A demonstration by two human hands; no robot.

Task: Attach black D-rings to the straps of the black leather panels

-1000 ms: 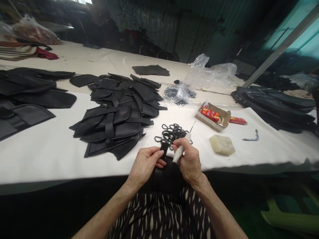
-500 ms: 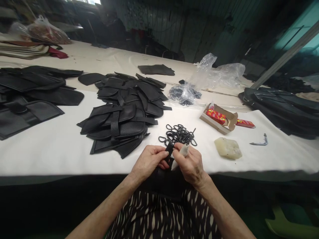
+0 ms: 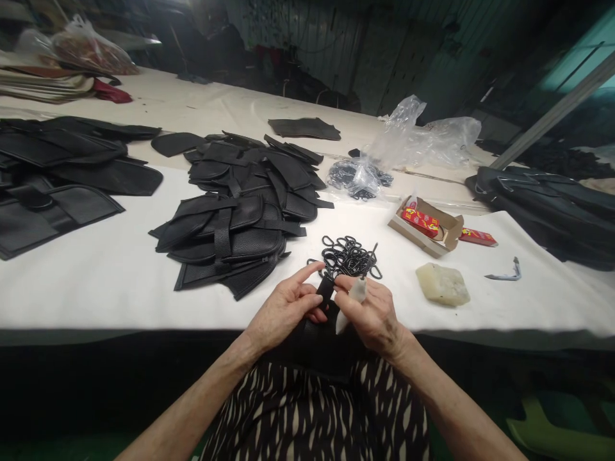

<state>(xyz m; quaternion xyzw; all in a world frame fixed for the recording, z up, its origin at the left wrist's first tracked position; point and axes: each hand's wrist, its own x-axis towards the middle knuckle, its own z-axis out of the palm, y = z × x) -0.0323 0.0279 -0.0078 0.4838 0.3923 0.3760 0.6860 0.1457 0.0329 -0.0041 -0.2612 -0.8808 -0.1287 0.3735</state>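
My left hand pinches a black strap between thumb and fingers, its index finger stretched toward the rings. My right hand is wrapped round an awl with a pale handle, its thin dark tip pointing up and away; its fingertips also touch the strap's top end. Below the strap, a black leather piece lies over my lap. Just beyond my hands is a heap of black D-shaped rings on the white cloth. Black leather pieces are piled to the left of the rings.
More black leather pieces lie far left. On the right are an open cardboard box with red packets, a yellowish block and a small bent blade. Clear plastic bags and black bags lie farther back.
My left index finger has lifted off the strap and stretched out toward the rings. My right hand still grips the awl. The whole view has shifted slightly.
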